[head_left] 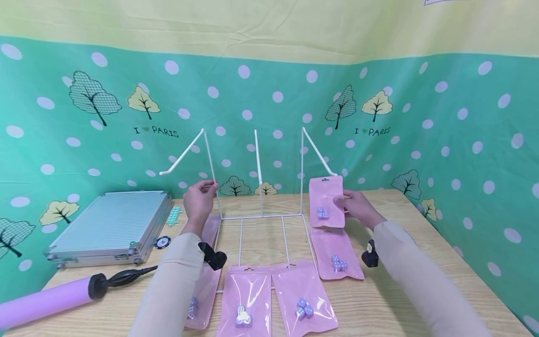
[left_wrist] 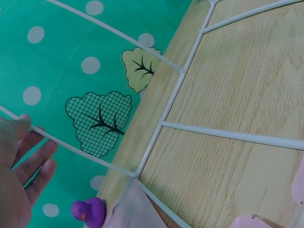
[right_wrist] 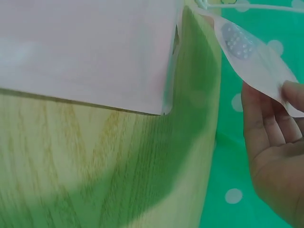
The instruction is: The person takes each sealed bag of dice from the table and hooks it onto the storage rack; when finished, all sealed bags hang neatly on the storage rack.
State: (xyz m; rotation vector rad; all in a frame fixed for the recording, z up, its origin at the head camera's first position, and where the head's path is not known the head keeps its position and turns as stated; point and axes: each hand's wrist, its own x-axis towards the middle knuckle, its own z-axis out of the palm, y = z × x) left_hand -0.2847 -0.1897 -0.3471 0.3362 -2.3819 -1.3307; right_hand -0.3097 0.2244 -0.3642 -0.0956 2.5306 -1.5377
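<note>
A white wire rack (head_left: 262,216) with three upright rods stands on the table, its outer arms slanting out and down. My left hand (head_left: 200,205) pinches the left rod, thumb on one side and fingertips on the other, as the left wrist view shows. My right hand (head_left: 359,207) pinches the right edge of a pink zip pouch (head_left: 326,194) with patterned dice showing through its window. This pouch is upright, its hang hole close under the tip of the rack's right arm (head_left: 318,150). Below it lies another pink pouch (head_left: 337,248).
More pink pouches with dice (head_left: 246,295) lie at the front and left of the rack. At left are a silver case (head_left: 111,224), a poker chip (head_left: 162,242) and a purple hand pump (head_left: 50,302). A purple rubber duck (left_wrist: 90,212) sits near the rack's corner.
</note>
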